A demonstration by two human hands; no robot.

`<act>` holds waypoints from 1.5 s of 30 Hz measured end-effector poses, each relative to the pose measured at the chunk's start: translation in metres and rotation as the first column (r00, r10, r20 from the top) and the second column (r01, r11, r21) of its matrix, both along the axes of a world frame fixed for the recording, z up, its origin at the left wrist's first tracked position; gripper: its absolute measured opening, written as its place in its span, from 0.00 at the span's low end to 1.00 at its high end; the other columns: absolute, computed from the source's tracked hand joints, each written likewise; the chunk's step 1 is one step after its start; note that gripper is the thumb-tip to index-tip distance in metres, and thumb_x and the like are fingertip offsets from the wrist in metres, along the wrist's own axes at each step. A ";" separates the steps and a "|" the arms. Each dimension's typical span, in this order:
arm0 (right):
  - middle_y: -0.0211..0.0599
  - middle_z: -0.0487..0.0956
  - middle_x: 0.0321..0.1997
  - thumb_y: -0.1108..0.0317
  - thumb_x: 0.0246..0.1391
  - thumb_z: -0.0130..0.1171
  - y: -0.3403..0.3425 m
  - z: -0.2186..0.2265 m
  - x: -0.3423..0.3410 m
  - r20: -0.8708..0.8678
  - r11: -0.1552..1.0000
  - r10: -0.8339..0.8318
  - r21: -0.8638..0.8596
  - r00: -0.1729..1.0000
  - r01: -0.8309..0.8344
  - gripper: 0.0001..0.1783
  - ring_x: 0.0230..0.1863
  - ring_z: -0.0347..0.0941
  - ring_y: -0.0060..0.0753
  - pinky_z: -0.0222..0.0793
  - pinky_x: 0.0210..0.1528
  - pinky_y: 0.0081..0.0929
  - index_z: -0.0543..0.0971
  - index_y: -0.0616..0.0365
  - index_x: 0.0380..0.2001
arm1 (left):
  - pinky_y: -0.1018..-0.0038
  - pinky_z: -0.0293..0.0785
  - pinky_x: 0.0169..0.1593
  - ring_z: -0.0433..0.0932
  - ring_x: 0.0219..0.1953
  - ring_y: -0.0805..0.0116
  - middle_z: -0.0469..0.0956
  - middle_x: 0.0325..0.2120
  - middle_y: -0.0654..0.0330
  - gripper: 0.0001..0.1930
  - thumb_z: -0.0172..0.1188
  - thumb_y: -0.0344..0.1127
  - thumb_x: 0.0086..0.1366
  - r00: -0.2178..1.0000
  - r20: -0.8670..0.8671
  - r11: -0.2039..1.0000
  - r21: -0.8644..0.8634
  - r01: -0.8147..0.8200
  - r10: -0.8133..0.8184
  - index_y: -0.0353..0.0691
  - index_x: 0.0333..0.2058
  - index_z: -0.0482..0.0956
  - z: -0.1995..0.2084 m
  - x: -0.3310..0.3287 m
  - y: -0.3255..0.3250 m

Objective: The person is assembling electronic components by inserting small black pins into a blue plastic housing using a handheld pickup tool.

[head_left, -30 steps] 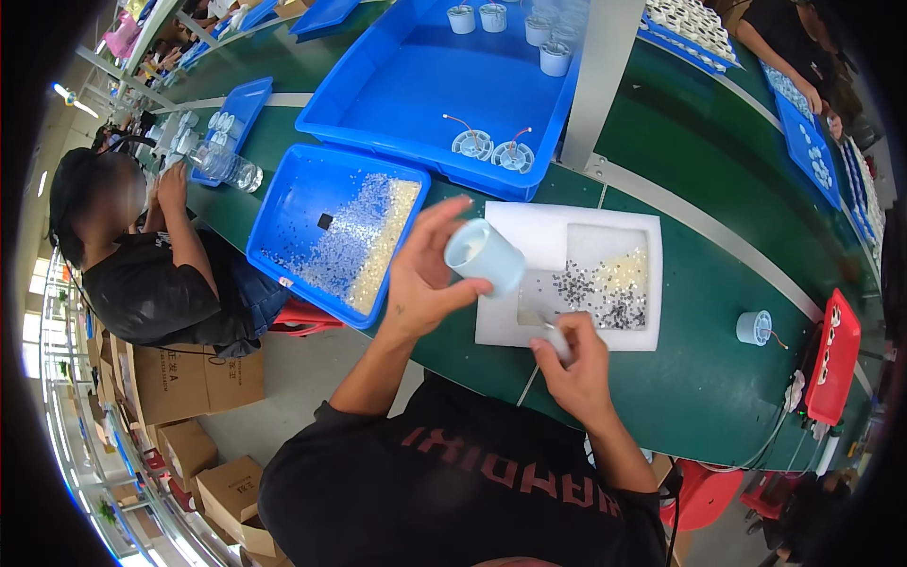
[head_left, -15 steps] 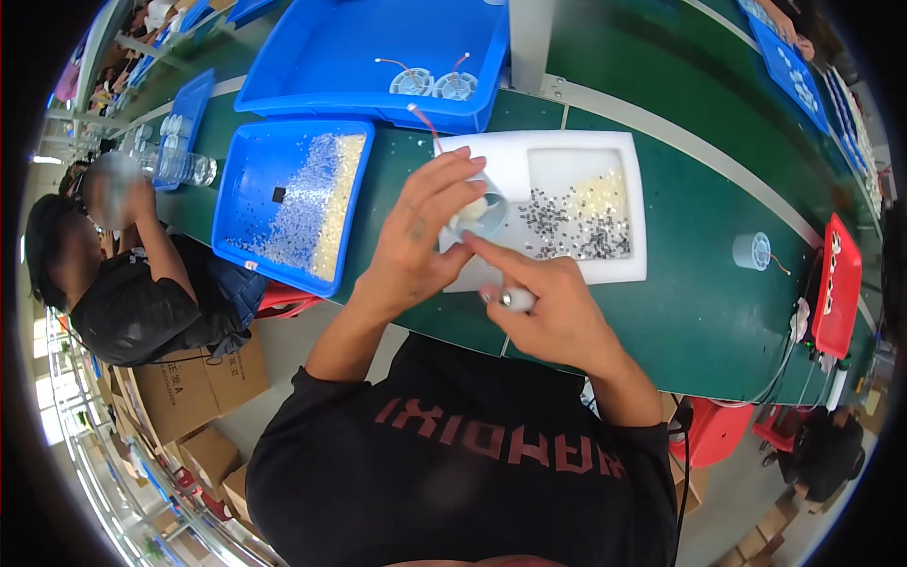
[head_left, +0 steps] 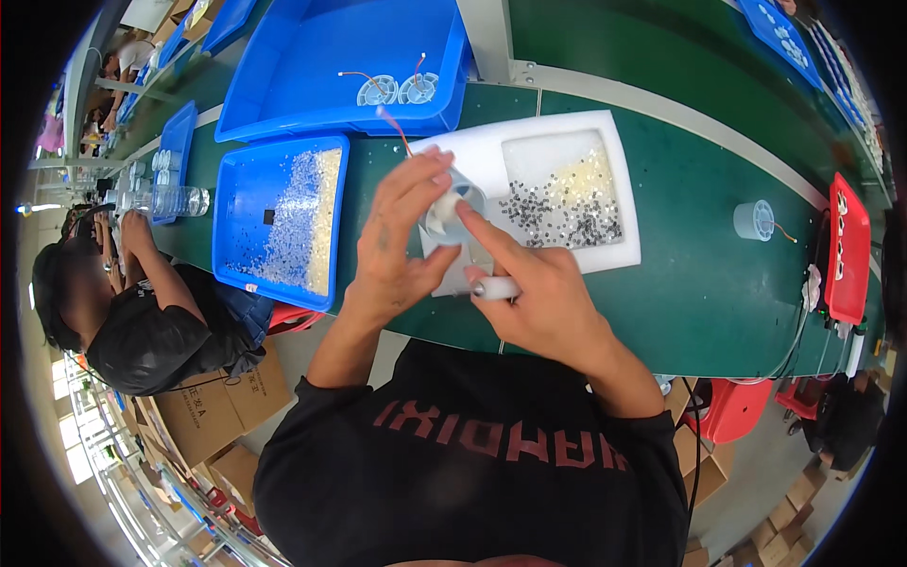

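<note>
My left hand (head_left: 392, 236) is closed around a pale blue, round plastic housing (head_left: 472, 196), its open side tilted up toward me. A reddish wire (head_left: 397, 130) with a white connector rises from the housing's far side. Inside sits a whitish part (head_left: 441, 215), blurred. My right hand (head_left: 548, 288) keeps a white pen-like tool with a metal tip (head_left: 498, 288) in its curled fingers. Its index finger reaches out and touches the inside of the housing. Below both hands lies a white foam tray (head_left: 625, 213) with small black and cream pieces in its recess.
Left of the foam stands a blue tray (head_left: 236, 189) of small clear and cream pieces. Behind it, a large blue bin (head_left: 312, 57) holds two wired round housings (head_left: 417, 88). Another housing (head_left: 753, 220) and a red tray (head_left: 851, 246) are at right. A co-worker (head_left: 156, 321) sits at left.
My right index finger has moved from the housing's near edge into its opening. The pen-like tool has turned more sideways. The co-worker at left has lowered their hand from their head.
</note>
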State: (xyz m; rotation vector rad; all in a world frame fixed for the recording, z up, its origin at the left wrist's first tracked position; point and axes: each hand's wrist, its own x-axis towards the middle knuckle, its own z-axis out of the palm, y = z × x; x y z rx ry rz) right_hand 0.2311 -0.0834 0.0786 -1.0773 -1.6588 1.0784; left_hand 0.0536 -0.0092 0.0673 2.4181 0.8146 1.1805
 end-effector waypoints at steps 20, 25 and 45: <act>0.49 0.80 0.36 0.57 0.55 0.57 -0.051 -0.058 0.231 0.555 0.212 -0.829 0.423 -0.067 0.881 0.22 0.31 0.77 0.45 0.70 0.35 0.34 0.74 0.56 0.51 | 0.66 0.72 0.43 0.78 0.39 0.54 0.78 0.36 0.45 0.27 0.62 0.52 0.55 0.739 -0.509 0.833 -0.076 -0.549 0.441 0.32 0.43 0.75 0.038 -0.081 0.173; 0.50 0.80 0.36 0.56 0.53 0.59 -0.055 -0.065 0.242 0.574 0.188 -0.817 0.336 -0.043 0.923 0.21 0.36 0.78 0.50 0.71 0.38 0.38 0.76 0.54 0.48 | 0.59 0.71 0.44 0.77 0.40 0.47 0.78 0.33 0.43 0.34 0.49 0.63 0.60 0.546 -0.828 0.764 -0.271 -0.586 0.125 0.34 0.46 0.75 0.019 -0.066 0.203; 0.45 0.77 0.39 0.81 0.52 0.53 -0.003 -0.001 -0.006 -0.383 0.959 -0.120 -0.283 0.916 0.007 0.23 0.30 0.69 0.20 0.67 0.31 0.18 0.69 0.65 0.53 | 0.68 0.70 0.52 0.72 0.51 0.55 0.67 0.54 0.43 0.36 0.61 0.51 0.56 0.576 0.657 0.108 -0.699 0.706 0.487 0.32 0.56 0.63 -0.032 -0.001 -0.018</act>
